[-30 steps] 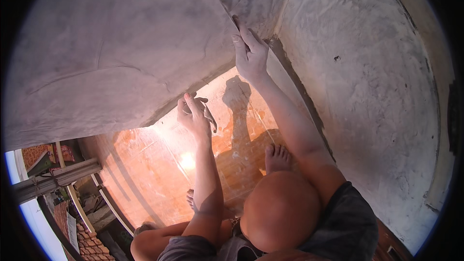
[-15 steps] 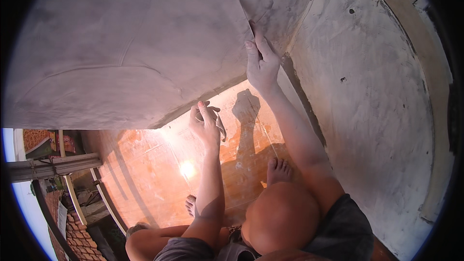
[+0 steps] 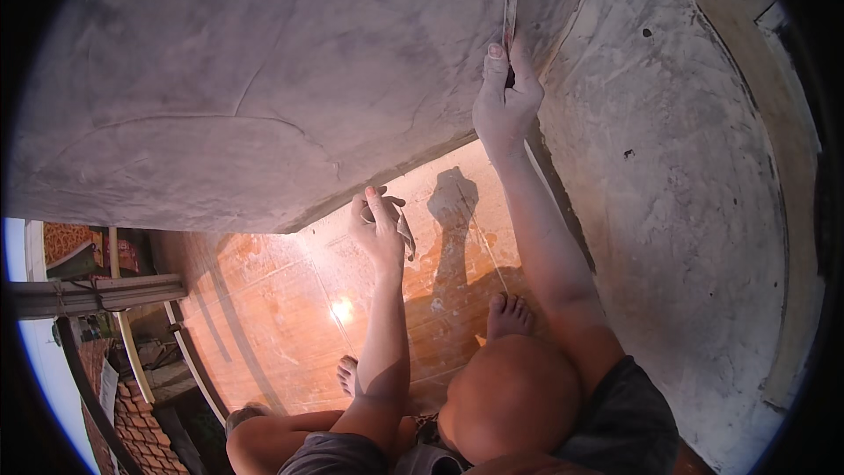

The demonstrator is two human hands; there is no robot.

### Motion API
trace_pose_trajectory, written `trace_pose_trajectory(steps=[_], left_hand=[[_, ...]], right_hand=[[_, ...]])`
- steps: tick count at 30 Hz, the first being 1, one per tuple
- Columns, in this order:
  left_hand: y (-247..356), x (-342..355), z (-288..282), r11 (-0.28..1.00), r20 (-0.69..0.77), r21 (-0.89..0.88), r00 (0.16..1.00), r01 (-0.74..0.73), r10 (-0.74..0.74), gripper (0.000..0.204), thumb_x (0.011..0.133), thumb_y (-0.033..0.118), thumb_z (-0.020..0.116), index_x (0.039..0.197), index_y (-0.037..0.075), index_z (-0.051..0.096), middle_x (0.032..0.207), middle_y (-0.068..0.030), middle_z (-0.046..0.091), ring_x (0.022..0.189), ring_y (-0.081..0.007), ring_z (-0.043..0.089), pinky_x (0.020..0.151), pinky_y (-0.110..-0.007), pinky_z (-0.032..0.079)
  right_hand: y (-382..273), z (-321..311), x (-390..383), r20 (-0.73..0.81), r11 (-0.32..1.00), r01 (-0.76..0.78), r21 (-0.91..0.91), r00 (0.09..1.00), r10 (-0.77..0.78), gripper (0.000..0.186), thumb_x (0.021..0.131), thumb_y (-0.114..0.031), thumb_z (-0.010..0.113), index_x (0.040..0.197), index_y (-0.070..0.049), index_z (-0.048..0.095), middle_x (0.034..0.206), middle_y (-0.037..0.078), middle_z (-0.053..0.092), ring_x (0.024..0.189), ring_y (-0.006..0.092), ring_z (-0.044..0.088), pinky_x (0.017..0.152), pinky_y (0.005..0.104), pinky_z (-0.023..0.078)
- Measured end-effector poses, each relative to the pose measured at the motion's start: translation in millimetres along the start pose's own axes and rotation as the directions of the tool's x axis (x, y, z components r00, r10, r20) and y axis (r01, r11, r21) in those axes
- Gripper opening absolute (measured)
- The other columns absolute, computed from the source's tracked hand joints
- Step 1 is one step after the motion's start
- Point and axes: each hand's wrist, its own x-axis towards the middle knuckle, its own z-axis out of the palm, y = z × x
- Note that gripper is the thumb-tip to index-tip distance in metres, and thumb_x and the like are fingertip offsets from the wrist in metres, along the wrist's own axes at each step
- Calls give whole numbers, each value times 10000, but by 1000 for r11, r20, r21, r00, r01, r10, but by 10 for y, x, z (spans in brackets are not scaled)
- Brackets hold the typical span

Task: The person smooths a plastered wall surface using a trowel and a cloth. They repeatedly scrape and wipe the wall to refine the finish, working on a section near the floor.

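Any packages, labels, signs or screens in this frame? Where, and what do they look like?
No packages, labels or screens.
Possible sign: pale tilted rectangular board at lower left, beside the red brick wall; too small to be sure.

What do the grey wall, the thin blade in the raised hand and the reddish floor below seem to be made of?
The wall looks like cement plaster: matt grey, with smear marks and faint trowel lines. The thin blade in the right hand seems to be metal, being flat, narrow and dull grey, though dust hides its finish. The floor looks like glazed reddish tile, since joint lines show and it reflects a bright glare.
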Motion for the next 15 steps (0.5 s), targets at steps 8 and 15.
trace_pose_trajectory(steps=[8,15], left_hand=[[-48,40,-24,999,-43,-9,998,-52,52,356,1106,292,473,879,26,540,545,-17,509,430,-78,464,410,-253,369],[-12,23,-83,947,23,-320,1000,12,-5,81,922,78,405,895,36,469,644,-24,484,579,-77,426,528,-229,336]], right_hand=[[-36,-13,-48,103,989,136,-53,986,-130,390,1032,-85,610,1407,22,598,1125,134,751,869,119,658,763,270,520],[488,-186,-380,30,963,-27,268,999,19,295,1075,-176,566,1350,-91,631,713,-24,510,589,62,441,516,245,375]])
